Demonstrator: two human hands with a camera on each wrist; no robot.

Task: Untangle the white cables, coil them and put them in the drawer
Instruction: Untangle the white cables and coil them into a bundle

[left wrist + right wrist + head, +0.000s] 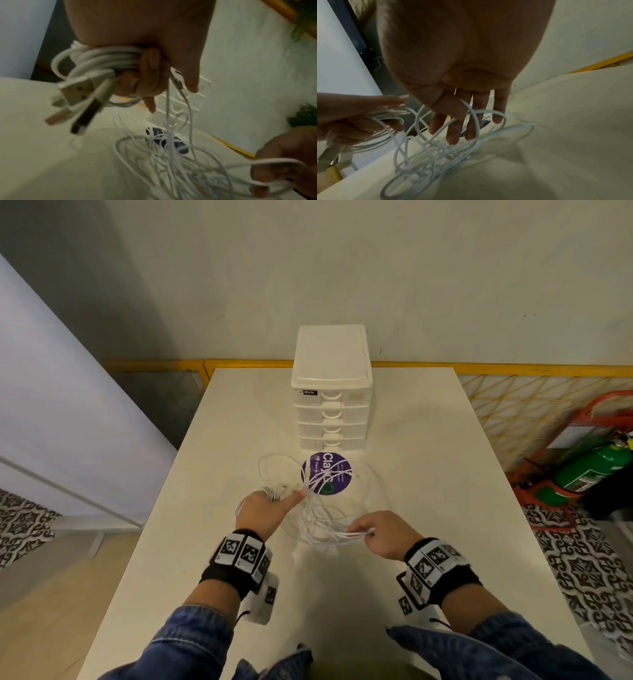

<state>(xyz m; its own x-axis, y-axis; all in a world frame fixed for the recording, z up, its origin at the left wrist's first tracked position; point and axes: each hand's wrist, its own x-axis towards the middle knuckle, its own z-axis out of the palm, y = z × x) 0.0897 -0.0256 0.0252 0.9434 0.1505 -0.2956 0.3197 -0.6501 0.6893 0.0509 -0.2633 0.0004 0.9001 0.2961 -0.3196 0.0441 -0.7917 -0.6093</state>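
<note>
A tangle of white cables (320,517) lies on the white table (428,491), stretched between my two hands. My left hand (274,501) grips a coiled bundle of cable (102,58), and its USB plugs (73,93) stick out past the curled fingers. Loose strands hang from that hand down to the tangle (171,155). My right hand (368,534) pinches a few strands at the tangle's near right side, with loops (476,121) threaded between its fingers (453,134). The white drawer unit (330,392) stands behind with all its drawers closed.
A round purple sticker (339,479) lies on the table under the far cable loops, just in front of the drawer unit. A yellow rail (513,368) runs behind the table. On the floor to the right, a green extinguisher (589,470) sits in a red stand.
</note>
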